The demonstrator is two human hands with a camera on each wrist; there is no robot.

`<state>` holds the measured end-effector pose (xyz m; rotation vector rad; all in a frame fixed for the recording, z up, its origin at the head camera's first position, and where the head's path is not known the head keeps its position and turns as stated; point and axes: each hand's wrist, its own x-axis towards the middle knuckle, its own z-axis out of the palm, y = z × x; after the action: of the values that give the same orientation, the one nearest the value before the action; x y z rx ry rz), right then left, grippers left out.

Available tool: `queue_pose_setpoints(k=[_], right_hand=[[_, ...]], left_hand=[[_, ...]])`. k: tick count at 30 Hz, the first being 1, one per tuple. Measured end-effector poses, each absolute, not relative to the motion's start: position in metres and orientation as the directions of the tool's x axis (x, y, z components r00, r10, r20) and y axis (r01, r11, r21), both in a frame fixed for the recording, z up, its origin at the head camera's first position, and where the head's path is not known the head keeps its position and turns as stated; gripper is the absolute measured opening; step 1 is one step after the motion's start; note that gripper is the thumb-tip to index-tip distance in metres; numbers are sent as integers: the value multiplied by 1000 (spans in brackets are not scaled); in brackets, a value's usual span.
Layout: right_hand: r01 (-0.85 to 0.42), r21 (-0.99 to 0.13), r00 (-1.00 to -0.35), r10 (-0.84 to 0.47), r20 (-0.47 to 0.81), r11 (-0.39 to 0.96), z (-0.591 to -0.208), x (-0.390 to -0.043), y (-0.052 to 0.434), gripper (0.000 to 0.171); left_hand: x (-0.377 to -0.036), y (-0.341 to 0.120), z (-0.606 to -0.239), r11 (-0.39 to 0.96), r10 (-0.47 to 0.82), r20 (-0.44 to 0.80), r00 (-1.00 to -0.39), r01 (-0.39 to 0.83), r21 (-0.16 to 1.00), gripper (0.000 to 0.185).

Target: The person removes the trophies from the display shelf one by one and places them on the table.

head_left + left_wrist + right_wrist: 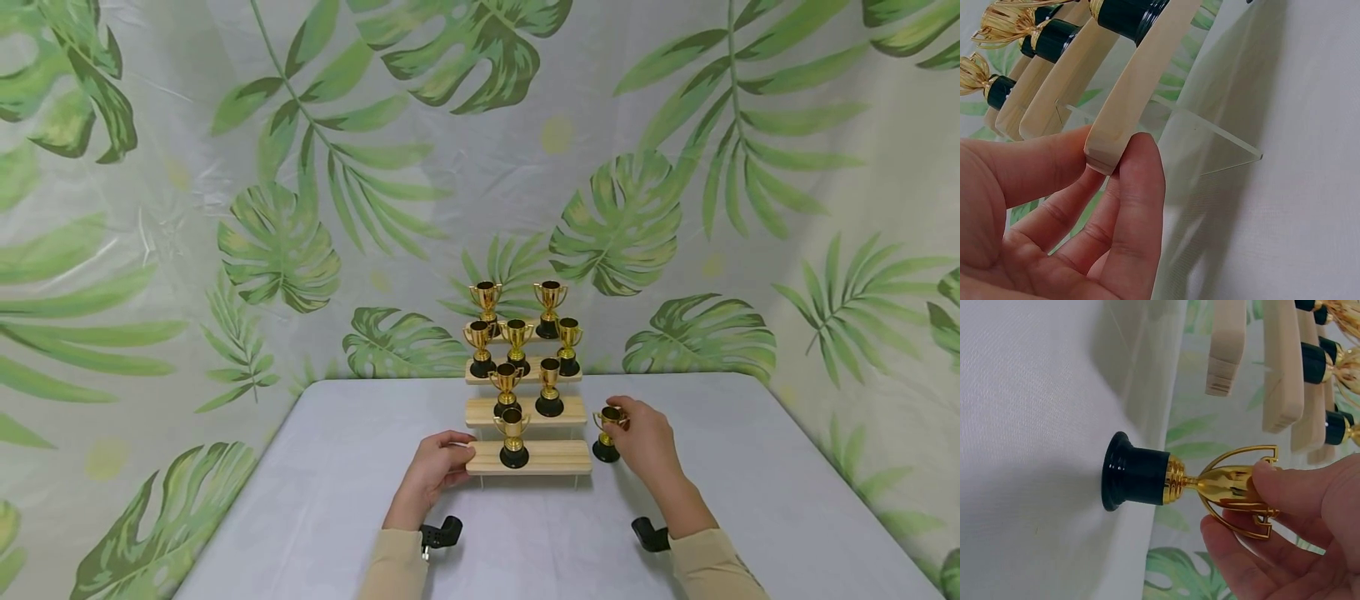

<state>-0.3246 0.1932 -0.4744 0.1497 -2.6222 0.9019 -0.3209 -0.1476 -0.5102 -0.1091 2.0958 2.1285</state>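
Observation:
A stepped wooden stand on clear legs sits mid-table and carries several small gold trophies with black bases. My left hand pinches the left end of the lowest wooden shelf between thumb and fingers. To the stand's right, a loose gold trophy stands on the table on its black base. My right hand grips its gold cup with fingertips and thumb.
The white table is backed by a leaf-print cloth on the rear and side walls. One trophy stands on the lowest shelf near my left hand. Clear acrylic supports hold the shelves up.

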Motion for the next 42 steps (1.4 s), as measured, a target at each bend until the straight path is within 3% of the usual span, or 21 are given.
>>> queue_pose_setpoints(k=[12,25,42], right_hand=[[-214,-572,-943,-13,334,792,-475,-325,196,43],[-170,-535,-958,-12,285,828,-460,-321,197,61],[-212,-521,-941,-28,337,827,-437,-307,199,59]], left_hand=[[-320,-147,-511,-5,62,-148,-987,-148,989,35],[-320,-147,-511,-24,69,-147,-987,-149,988,34],[-319,-148,-513,-11,68,-148,-987,-149,989,34]])
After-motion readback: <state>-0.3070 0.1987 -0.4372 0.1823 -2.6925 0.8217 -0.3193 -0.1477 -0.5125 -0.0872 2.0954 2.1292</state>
